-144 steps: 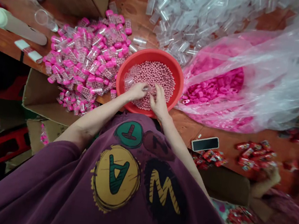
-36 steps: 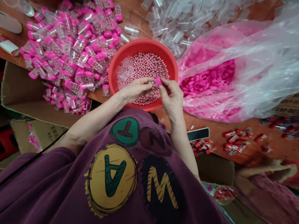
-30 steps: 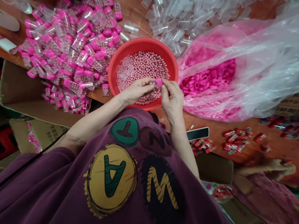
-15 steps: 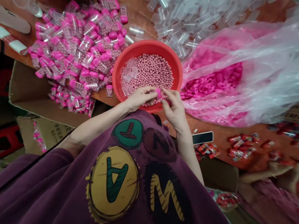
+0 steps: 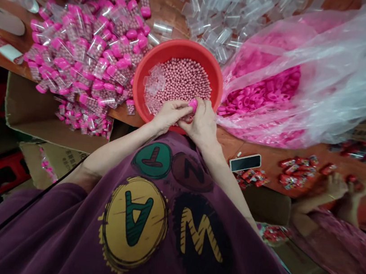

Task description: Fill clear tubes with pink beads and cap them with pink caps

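Note:
A red plastic bowl (image 5: 182, 45) holds many small pink beads (image 5: 189, 81), with several clear plastic pieces (image 5: 156, 81) at its left side. Over the bowl's near rim my two hands meet around a small clear bottle (image 5: 188, 118) with a bright pink cap (image 5: 193, 104). My left hand (image 5: 169, 116) is closed, its thumb and fingertips pressed against the bottle and cap. From the other side, the fingers of my right hand (image 5: 204, 123) curl around the same bottle and hide much of it. Pink beads show faintly through the part between the hands.
Left of the bowl lies a heap of bead-filled bottles (image 5: 89, 51), above an open cardboard box (image 5: 29, 115). Clear empty tubes (image 5: 228, 7) are piled behind. At right are a plastic bag of pink caps (image 5: 270, 95), a phone (image 5: 245, 162) and another person's hands (image 5: 337, 186).
My right hand has moved left and closed in around the bottle, its fingers now over the cap. The view has shifted slightly. The other person's hands have moved a little.

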A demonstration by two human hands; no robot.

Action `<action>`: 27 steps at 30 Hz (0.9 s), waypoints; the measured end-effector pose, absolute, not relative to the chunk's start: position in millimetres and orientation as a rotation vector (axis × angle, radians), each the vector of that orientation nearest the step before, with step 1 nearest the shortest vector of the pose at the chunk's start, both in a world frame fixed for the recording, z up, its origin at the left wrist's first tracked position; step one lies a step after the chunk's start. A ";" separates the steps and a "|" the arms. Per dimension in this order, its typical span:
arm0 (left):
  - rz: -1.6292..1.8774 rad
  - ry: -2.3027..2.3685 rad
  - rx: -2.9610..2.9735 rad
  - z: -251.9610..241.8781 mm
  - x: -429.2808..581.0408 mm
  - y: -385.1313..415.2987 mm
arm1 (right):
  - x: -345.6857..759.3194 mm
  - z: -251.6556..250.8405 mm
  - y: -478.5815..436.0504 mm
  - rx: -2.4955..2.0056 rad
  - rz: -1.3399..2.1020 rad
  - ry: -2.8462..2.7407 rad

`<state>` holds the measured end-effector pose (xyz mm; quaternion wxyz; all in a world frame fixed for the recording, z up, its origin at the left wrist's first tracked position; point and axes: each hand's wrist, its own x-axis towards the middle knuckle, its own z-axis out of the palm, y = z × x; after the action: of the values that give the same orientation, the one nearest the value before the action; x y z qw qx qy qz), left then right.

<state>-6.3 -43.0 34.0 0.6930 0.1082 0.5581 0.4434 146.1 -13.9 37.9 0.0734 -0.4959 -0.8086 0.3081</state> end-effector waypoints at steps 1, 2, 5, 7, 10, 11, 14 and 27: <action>1.003 1.255 0.249 35.6 -4.7 -42.6 | 144.2 35.7 -13.9 -1.494 0.897 -2.439; 1.017 1.264 0.250 37.3 -3.6 -42.2 | 142.7 33.6 -14.0 -1.486 0.883 -2.447; 1.019 1.261 0.219 43.5 -4.1 -42.3 | 141.1 30.5 -14.3 -1.442 0.884 -2.468; 0.985 1.231 0.208 47.4 -7.8 -43.4 | 143.0 29.5 -13.1 -1.425 0.893 -2.483; 0.923 1.157 0.209 48.0 -15.0 -46.0 | 148.5 21.8 -8.5 -1.407 0.932 -2.525; 0.902 1.148 0.199 46.1 -16.9 -46.8 | 150.2 16.8 -6.8 -1.405 0.959 -2.539; 0.848 1.224 0.132 36.8 -19.4 -47.8 | 151.4 -2.8 -3.9 -1.415 1.047 -2.535; 0.914 1.276 0.040 26.0 -24.7 -62.4 | 130.1 -21.3 -28.5 -1.368 1.018 -2.366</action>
<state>-24.7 -62.4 26.0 0.7075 0.0182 0.5743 0.4115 130.1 -28.5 -21.3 0.1124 -0.4662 -0.8060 0.3470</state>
